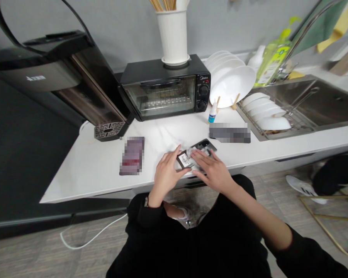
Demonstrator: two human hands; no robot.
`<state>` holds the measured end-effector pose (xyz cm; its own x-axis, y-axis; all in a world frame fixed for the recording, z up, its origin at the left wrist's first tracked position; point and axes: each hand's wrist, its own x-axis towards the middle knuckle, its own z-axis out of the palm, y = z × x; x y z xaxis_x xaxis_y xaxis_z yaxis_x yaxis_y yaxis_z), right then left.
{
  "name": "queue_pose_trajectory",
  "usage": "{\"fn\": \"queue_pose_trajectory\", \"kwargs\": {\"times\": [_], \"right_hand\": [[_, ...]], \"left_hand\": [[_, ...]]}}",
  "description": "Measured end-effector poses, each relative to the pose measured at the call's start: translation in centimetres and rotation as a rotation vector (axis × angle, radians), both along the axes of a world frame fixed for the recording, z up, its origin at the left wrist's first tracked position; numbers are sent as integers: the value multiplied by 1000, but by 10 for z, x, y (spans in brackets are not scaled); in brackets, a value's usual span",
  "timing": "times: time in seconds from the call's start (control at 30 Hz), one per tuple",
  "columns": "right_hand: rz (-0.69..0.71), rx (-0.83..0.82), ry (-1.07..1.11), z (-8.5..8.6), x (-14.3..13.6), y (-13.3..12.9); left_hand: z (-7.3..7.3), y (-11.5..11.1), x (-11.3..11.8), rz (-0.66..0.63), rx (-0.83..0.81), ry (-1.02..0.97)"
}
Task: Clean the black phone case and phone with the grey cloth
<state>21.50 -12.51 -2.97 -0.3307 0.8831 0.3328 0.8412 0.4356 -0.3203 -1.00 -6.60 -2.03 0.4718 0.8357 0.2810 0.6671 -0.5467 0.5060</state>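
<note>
A dark phone [212, 146] with a camera bump lies on the white counter near its front edge. My left hand [167, 172] rests at its left end, thumb and forefinger spread around a part that bears a white barcode label [184, 160]. My right hand [213, 170] lies over the phone's middle, fingertips on a pale crumpled cloth or wipe [194, 151] that the fingers partly hide. A small white bottle with a blue label [212, 114] stands behind the phone. Pixelated flat items lie to the left [132, 156] and to the right [230, 133].
A black toaster oven [165, 94] with a white utensil holder [174, 36] on top stands behind. At the left is a tall black appliance [89, 88]. White plates [233, 83], a green soap bottle [274, 58] and a sink [333, 102] are at the right. Someone's shoe [304, 188] shows below.
</note>
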Motion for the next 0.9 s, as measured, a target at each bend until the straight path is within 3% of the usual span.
{"fn": "queue_pose_trajectory", "kwargs": {"times": [0.1,0.17,0.33,0.43,0.57,0.67,0.77,0.83,0.9], "right_hand": [[-172,21,-43,-2,18,16],[-206,30,-50,-2,11,23],[9,17,12,0,-39,14],[73,0,41,0,-51,0],[24,1,14,-2,-25,-1],[-153,34,-18,-4,0,14],[-276,43,-15,-4,2,25],[-194,29,-11,-2,-13,23],[-27,4,-5,1,-33,14]], "left_hand": [[0,0,2,10,0,-9],[-1,0,2,17,4,-10],[-2,0,-1,-7,20,12],[-3,0,-3,-14,24,48],[-4,-1,-1,10,22,23],[-3,-2,1,18,17,-11],[-2,-3,2,40,5,-13],[-2,-2,2,40,1,-9],[-3,-1,1,29,-3,4]]}}
